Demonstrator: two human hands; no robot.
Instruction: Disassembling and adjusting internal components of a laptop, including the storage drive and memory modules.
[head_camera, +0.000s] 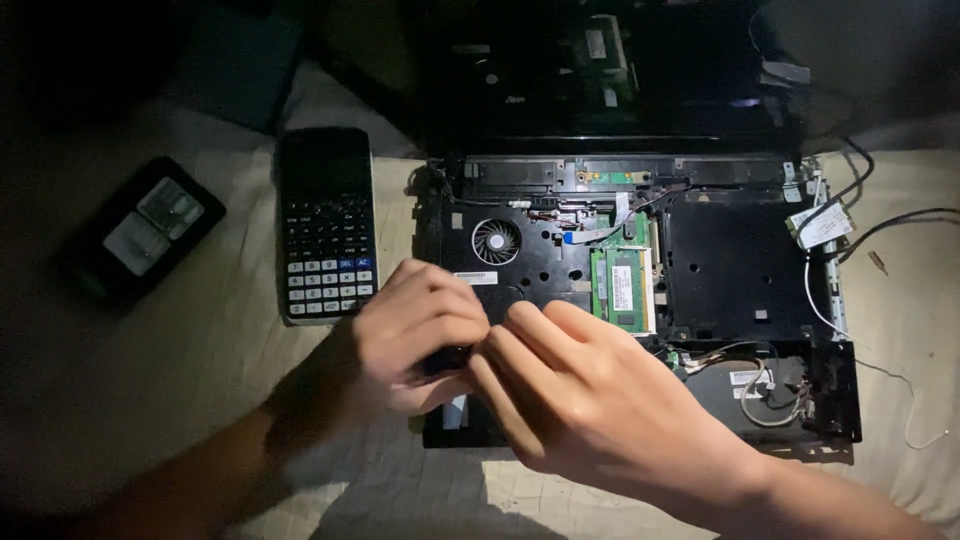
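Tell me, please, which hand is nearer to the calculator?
Left. The left hand lies just right of and below the calculator, almost at its lower corner. The right hand lies farther right, over the opened laptop.

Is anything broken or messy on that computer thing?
Yes, the laptop lies opened up, with its fan and green memory board bare. Loose wires spill out at its lower right corner. The left hand and right hand meet over its front edge.
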